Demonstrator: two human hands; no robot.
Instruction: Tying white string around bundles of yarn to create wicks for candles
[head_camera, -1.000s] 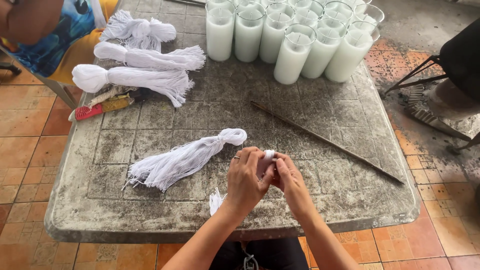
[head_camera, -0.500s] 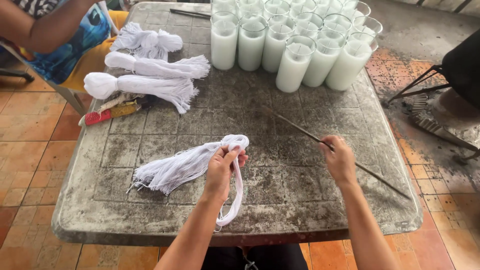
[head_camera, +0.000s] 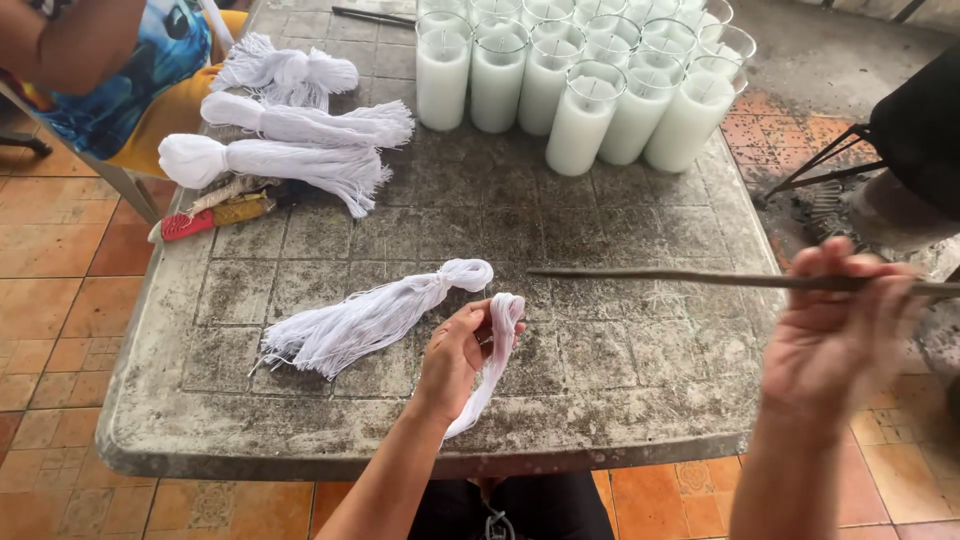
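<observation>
White thread bundle (head_camera: 492, 355) gripped in left hand (head_camera: 455, 355); right hand (head_camera: 835, 325) now lifts thin rod (head_camera: 700, 280), hands apart

We see no packages, labels, signs or screens anywhere on the counter (head_camera: 640, 390) or around it.

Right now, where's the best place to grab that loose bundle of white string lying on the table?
Grip the bundle of white string at its tied knot near the looped end, coming from above. The strands are cinched tight there, while the other end fans out into loose threads. The left hand is closest.
</observation>
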